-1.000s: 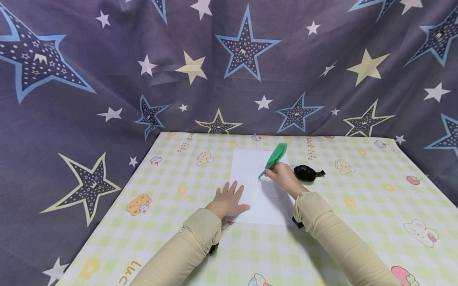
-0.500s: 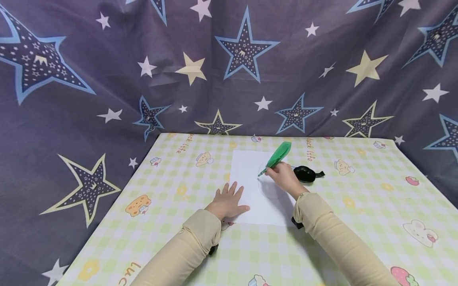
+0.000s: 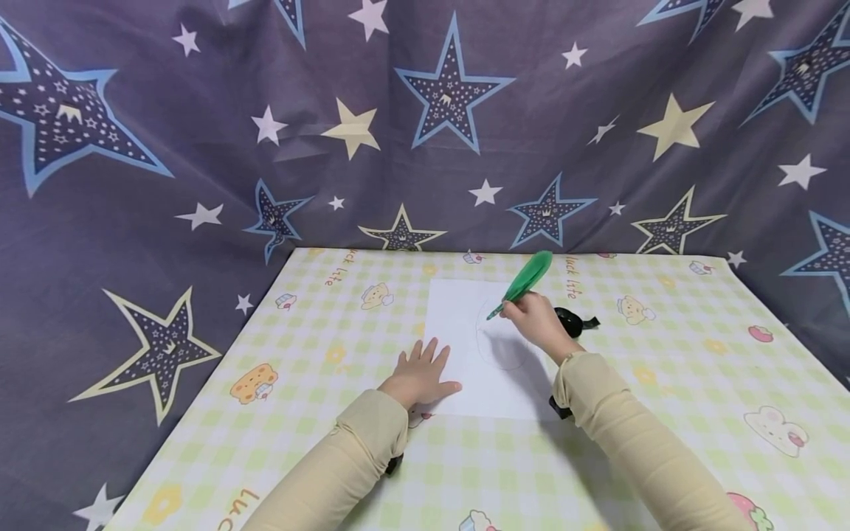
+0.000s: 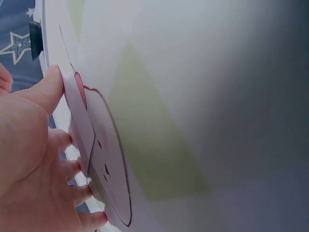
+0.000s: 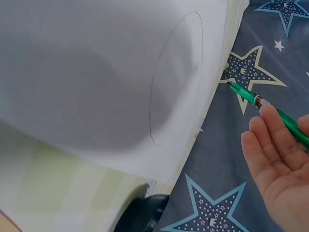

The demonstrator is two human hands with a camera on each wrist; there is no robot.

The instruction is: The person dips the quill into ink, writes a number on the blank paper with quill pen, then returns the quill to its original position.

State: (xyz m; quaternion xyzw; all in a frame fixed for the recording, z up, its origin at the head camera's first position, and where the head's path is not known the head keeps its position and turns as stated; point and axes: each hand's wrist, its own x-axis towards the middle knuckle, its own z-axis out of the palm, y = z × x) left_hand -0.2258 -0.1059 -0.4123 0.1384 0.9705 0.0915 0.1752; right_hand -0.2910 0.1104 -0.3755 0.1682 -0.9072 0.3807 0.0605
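A white sheet of paper (image 3: pixel 458 324) lies on the checked tablecloth (image 3: pixel 319 413), with a thin drawn oval (image 3: pixel 499 346) on it. My left hand (image 3: pixel 420 375) lies flat, fingers spread, on the sheet's near left corner; the left wrist view shows its fingers (image 4: pixel 53 87) at the paper's edge (image 4: pixel 79 121). My right hand (image 3: pixel 536 321) grips a green feather pen (image 3: pixel 524 280). The pen's tip hangs a little above the paper by the oval's far edge. The pen (image 5: pixel 260 104) and the oval (image 5: pixel 176 77) also show in the right wrist view.
A small black object (image 3: pixel 572 321) sits just right of the paper, partly behind my right hand. A star-patterned dark cloth (image 3: pixel 425 125) hangs behind and beside the table. The tablecloth carries cartoon prints such as a bear (image 3: pixel 255 380).
My right hand has lifted and shifted up and right with the pen, raising its tip off the paper. The left hand has stayed put.
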